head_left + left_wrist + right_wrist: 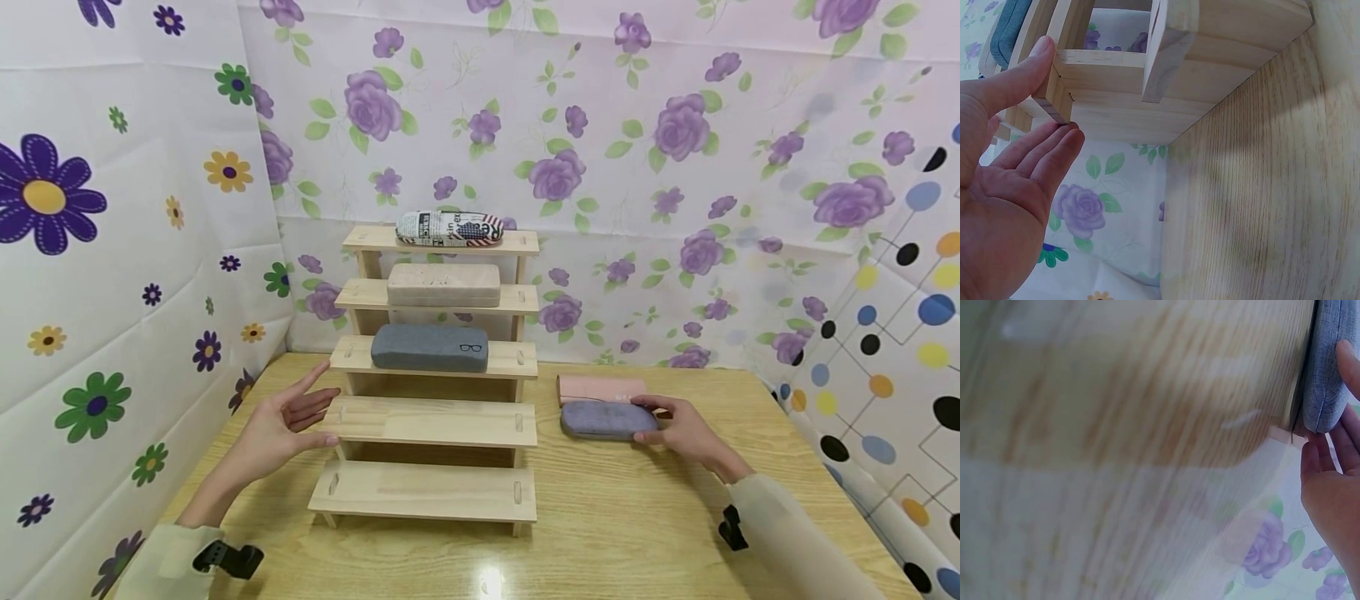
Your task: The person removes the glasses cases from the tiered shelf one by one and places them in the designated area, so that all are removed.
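A tiered wooden display rack point(431, 421) stands on the table. My left hand point(273, 429) is at its left side, holding the end of the second-lowest shelf between thumb point(1041, 50) and fingertips point(1072, 131). To the right of the rack, my right hand point(682, 433) grips the right end of a greyish-purple glasses case point(606, 421), thumb in front and fingers behind; its fabric side point(1329, 375) shows in the right wrist view. Just behind that case lies a pink case point(596, 387), partly hidden by it.
On the upper three shelves sit a newspaper-print case point(450, 229), a beige case point(444, 286) and a blue-grey glasses case point(429, 348) with a glasses logo. The lower two shelves show bare wood. Flower-printed cloth point(465, 125) stands behind the wooden table point(637, 517).
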Motion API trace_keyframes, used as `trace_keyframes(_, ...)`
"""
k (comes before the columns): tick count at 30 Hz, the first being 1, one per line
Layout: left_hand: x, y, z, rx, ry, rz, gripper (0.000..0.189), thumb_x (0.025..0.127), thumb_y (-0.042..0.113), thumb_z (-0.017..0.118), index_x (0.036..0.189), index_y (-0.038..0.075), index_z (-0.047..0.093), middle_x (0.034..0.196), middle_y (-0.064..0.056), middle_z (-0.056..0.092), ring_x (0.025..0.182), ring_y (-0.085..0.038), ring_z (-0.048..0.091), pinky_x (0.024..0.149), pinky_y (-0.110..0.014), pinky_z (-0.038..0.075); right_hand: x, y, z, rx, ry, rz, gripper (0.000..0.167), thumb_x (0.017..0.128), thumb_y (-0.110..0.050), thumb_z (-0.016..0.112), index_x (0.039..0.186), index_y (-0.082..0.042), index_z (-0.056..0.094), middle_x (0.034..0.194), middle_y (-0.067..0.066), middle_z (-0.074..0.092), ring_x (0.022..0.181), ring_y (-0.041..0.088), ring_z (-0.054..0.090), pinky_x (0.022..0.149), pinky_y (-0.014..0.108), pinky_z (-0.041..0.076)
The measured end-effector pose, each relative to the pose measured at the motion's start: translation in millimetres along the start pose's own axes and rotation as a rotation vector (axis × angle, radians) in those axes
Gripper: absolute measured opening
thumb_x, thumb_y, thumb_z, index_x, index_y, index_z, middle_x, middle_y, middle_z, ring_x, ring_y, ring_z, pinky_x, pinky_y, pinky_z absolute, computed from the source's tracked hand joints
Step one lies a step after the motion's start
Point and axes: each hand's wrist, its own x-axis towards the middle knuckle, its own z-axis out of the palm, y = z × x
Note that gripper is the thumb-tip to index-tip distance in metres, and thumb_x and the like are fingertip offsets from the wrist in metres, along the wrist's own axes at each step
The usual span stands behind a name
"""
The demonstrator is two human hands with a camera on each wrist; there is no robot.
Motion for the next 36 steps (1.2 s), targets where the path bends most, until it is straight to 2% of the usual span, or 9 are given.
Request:
trace_keyframes(4,-0.4,0.0,0.3,-0.002,-0.001,-0.003,0.107,0.081,-0.002,0.089,0.168,0.019,0.03,0.147,-0.032,0.053,0.136,-0.04,0.052,0.104,-0.03,0.054,-0.2,0,0,-0.004,-0.003,-0.001,0.068,0.089,-0.014,0.088,0.148,0.001,0.058,0.151,0.025,0.054,0.129,0.045,0.056,0.101,0.053,0.056)
trace_keyframes(8,-0.7,0.5,0.9,0.0,0.0,-0.006,0.107,0.082,-0.001,0.089,0.168,0.019,0.03,0.147,-0.031,0.054,0.136,-0.04,0.052,0.103,-0.03,0.054,-0.2,2,0,-0.025,-0.003,-0.003,0.068,0.089,-0.015,0.088,0.148,0.001,0.058,0.15,0.025,0.054,0.131,0.045,0.054,0.104,0.058,0.053)
trace_keyframes(13,-1.2,0.9,1.7,0.0,-0.001,-0.005,0.107,0.082,-0.001,0.089,0.168,0.019,0.03,0.147,-0.031,0.054,0.136,-0.043,0.051,0.103,-0.029,0.054,-2.9,0,-2,-0.027,0.01,-0.008,0.069,0.088,-0.017,0.089,0.147,0.001,0.059,0.149,0.023,0.056,0.138,0.046,0.048,0.115,0.067,0.039)
trace_keyframes(17,-1.5,1.7,2.0,-0.001,-0.002,-0.002,0.106,0.083,0.0,0.089,0.169,0.019,0.03,0.148,-0.031,0.054,0.136,-0.045,0.05,0.104,-0.029,0.054,-6.8,-6,-5,-0.03,0.03,-0.031,0.069,0.087,-0.019,0.09,0.146,0.001,0.059,0.147,0.024,0.058,0.14,0.048,0.044,0.118,0.07,0.031)
trace_keyframes(23,-1.7,2.6,1.4,0.004,0.001,-0.003,0.105,0.083,0.0,0.089,0.168,0.018,0.03,0.148,-0.031,0.054,0.136,-0.039,0.052,0.104,-0.03,0.054,-11.1,-22,-10,-0.026,0.036,-0.085,0.067,0.089,-0.017,0.088,0.146,0.003,0.059,0.147,0.027,0.056,0.138,0.051,0.045,0.117,0.072,0.03)
trace_keyframes(26,-1.7,3.1,0.8,0.006,0.003,-0.006,0.106,0.083,0.0,0.089,0.168,0.019,0.03,0.148,-0.031,0.053,0.136,-0.037,0.052,0.104,-0.03,0.054,-11.7,-31,-10,-0.022,0.03,-0.096,0.062,0.09,-0.013,0.086,0.146,-0.003,0.06,0.148,0.023,0.056,0.138,0.051,0.045,0.117,0.073,0.03)
trace_keyframes(30,-1.4,4.4,0.4,-0.001,0.001,-0.006,0.106,0.083,-0.001,0.089,0.169,0.018,0.029,0.148,-0.033,0.052,0.137,-0.041,0.051,0.104,-0.03,0.054,-14.0,-47,-8,-0.031,0.028,-0.108,0.058,0.091,-0.01,0.085,0.144,-0.009,0.063,0.148,0.021,0.057,0.137,0.047,0.047,0.116,0.073,0.033)
trace_keyframes(36,-1.1,3.8,0.5,-0.014,-0.002,-0.012,0.106,0.082,-0.001,0.089,0.169,0.018,0.029,0.148,-0.032,0.052,0.137,-0.04,0.051,0.104,-0.031,0.054,-22.2,-77,1,-0.049,0.016,-0.141,0.058,0.092,-0.017,0.085,0.145,-0.01,0.062,0.147,0.017,0.058,0.133,0.041,0.052,0.113,0.067,0.041)
